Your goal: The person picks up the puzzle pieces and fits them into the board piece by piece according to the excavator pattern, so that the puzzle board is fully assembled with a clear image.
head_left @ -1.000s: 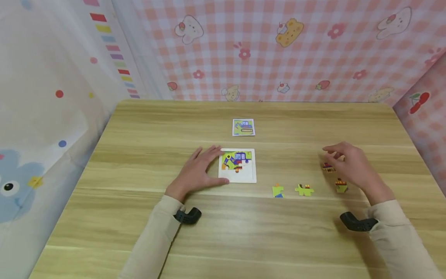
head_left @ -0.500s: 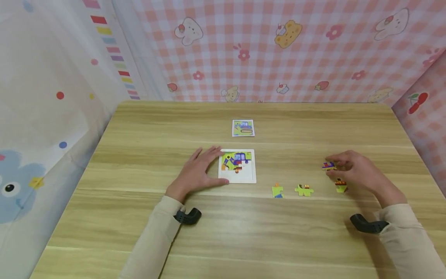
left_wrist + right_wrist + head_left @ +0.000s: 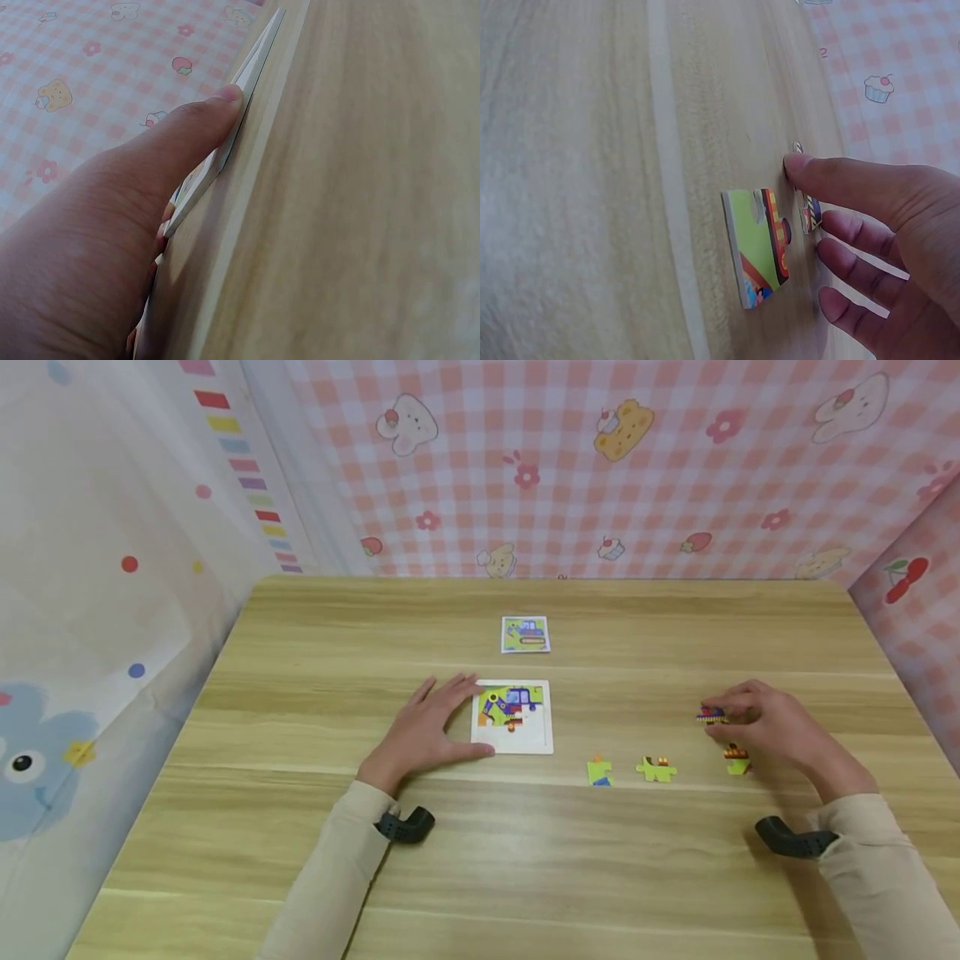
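My left hand (image 3: pixel 427 735) lies at the left side of a white puzzle tray (image 3: pixel 512 747), fingers spread, with fingertips at its upper left corner and thumb at its lower left. In the left wrist view the straight thumb (image 3: pixel 202 120) rests on the tray's edge. The tray's upper part holds joined pieces of a blue digger picture. At the right, my right hand (image 3: pixel 772 727) pinches a purple-and-red puzzle piece (image 3: pixel 710 716) between thumb and fingers, at table level. Just below that hand lies a green, brown and orange puzzle piece (image 3: pixel 737 760), also near in the right wrist view.
Two loose green puzzle pieces, one with a blue corner (image 3: pixel 599 772) and one wider (image 3: pixel 656 769), lie right of the tray. A small picture card (image 3: pixel 525 634) of the digger lies behind the tray. A checked pink cloth (image 3: pixel 480 468) hangs at the table's (image 3: pixel 525 868) back edge.
My right hand has shifted slightly right and down, and its thumb and fingers have closed round the purple-and-red puzzle piece. My left hand stays at the tray.
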The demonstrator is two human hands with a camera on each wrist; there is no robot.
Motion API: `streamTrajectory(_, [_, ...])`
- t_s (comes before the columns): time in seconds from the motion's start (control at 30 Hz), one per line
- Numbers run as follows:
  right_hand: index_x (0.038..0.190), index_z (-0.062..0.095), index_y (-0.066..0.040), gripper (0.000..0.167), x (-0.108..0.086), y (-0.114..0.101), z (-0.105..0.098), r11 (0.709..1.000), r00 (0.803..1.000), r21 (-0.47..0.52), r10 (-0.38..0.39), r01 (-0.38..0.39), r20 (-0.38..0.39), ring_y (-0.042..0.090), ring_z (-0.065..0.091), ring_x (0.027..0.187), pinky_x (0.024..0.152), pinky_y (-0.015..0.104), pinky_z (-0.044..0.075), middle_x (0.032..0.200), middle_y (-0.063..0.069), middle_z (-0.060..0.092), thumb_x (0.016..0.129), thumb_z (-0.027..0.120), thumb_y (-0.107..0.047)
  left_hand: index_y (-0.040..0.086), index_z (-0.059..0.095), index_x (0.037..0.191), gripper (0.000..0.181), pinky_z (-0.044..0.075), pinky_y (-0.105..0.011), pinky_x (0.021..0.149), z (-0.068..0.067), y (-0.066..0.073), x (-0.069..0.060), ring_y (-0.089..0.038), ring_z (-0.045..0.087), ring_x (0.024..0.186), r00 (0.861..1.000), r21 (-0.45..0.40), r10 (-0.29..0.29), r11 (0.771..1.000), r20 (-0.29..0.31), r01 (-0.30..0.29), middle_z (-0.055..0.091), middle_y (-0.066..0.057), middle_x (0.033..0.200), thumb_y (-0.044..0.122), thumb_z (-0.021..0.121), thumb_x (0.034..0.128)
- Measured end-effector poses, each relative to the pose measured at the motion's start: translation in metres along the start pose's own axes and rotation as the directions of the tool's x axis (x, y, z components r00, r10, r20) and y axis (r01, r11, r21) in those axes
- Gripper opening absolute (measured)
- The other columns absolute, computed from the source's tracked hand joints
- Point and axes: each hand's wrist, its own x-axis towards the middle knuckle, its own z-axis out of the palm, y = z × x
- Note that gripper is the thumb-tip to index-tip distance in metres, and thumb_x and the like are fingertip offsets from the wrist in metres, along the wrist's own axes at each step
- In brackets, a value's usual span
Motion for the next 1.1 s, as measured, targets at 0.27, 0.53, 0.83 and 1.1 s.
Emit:
streamTrajectory(0.27, [0.122, 0.074, -0.002, 0.037, 0.001, -0.004, -0.004, 0.996, 0.996, 0.021, 0.087, -0.088, 0.035, 0.026, 0.057, 0.093, 0.075, 0.029, 0.047, 0.109, 0.015, 0.065, 0.091, 0.082, -0.022, 0.026, 0.038, 0.161, 0.101, -0.003, -0.038, 0.129, -0.002, 0.001, 0.001, -0.013, 0.017, 0.157, 1.000, 0.003, 0.001, 1.000, 0.006, -0.001, 0.026, 0.004, 0.170, 0.080, 0.067, 0.0801])
streamTrajectory(0.53, [0.116, 0.076, -0.008, 0.028, 0.001, -0.012, -0.001, 0.999, 0.998, 0.035, 0.042, -0.040, -0.056, 0.012, 0.060, 0.083, 0.067, 0.021, 0.049, 0.100, 0.010, 0.074, 0.093, 0.080, -0.022, 0.026, 0.038, 0.161, 0.101, -0.003, -0.038, 0.129, -0.001, 0.000, 0.000, -0.013, 0.018, 0.157, 1.000, -0.001, -0.001, 1.000, 0.003, 0.001, 0.027, 0.003, 0.170, 0.078, 0.069, 0.0800])
streamTrajectory(0.83, [0.123, 0.076, -0.004, 0.027, 0.023, -0.074, 0.020, 0.965, 0.999, 0.262, -0.013, 0.021, -0.030, 0.013, 0.060, 0.080, 0.060, 0.022, 0.052, 0.114, 0.017, 0.075, 0.099, 0.072, -0.017, 0.025, 0.037, 0.161, 0.102, -0.003, -0.039, 0.129, -0.002, 0.001, 0.000, -0.014, 0.017, 0.157, 1.000, 0.004, 0.000, 1.000, 0.009, 0.000, 0.026, 0.003, 0.170, 0.080, 0.068, 0.0797])
streamTrajectory(1.1, [0.118, 0.079, -0.008, 0.022, 0.057, -0.136, 0.065, 0.928, 0.999, 0.373, -0.034, 0.019, 0.032, 0.021, 0.062, 0.082, 0.066, 0.023, 0.054, 0.103, 0.010, 0.076, 0.098, 0.073, -0.015, 0.025, 0.038, 0.161, 0.101, -0.003, -0.039, 0.129, -0.002, 0.002, 0.000, -0.014, 0.018, 0.157, 1.000, 0.000, 0.004, 1.000, 0.001, -0.004, 0.027, 0.002, 0.170, 0.078, 0.068, 0.0801])
